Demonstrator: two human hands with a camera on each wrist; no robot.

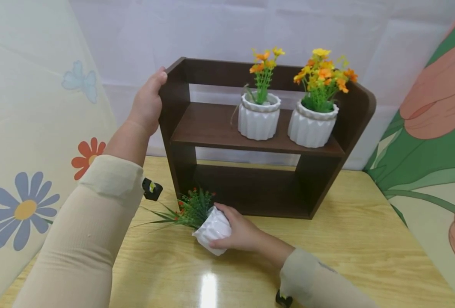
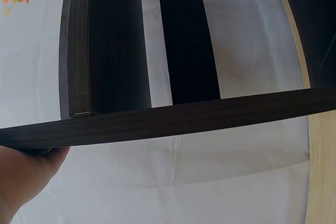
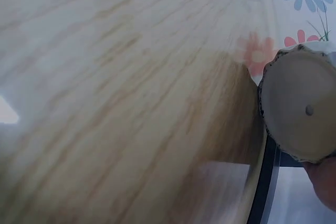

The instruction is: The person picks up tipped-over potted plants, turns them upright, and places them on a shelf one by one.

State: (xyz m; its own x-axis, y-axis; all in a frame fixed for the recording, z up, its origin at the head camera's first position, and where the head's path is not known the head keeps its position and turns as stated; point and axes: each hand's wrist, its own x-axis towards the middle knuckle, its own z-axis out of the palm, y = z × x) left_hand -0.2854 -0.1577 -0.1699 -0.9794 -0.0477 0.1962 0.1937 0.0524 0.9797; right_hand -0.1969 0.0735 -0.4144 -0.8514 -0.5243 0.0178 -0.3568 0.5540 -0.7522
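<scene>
My right hand [image 1: 240, 231] holds a white fluted pot [image 1: 216, 226] between thumb and fingers. This potted plant is tilted, its grassy leaves and small red flowers [image 1: 192, 209] pointing left, in front of the shelf's lower left. The pot's round base [image 3: 299, 103] with a small hole faces the right wrist camera. Whether it touches the table cannot be told. My left hand [image 1: 148, 102] lies against the outer face of the left side panel of a dark brown two-tier shelf [image 1: 212, 124]. In the left wrist view no fingers show on the panel's inner face.
Two white pots stand on the upper tier: one with orange and yellow flowers near the middle [image 1: 260, 117], a fuller one at the right [image 1: 313, 126]. The shelf stands on a wood-grain table [image 1: 366, 248]. White cloth [image 1: 227, 34] hangs behind, with flower-printed sheets at both sides.
</scene>
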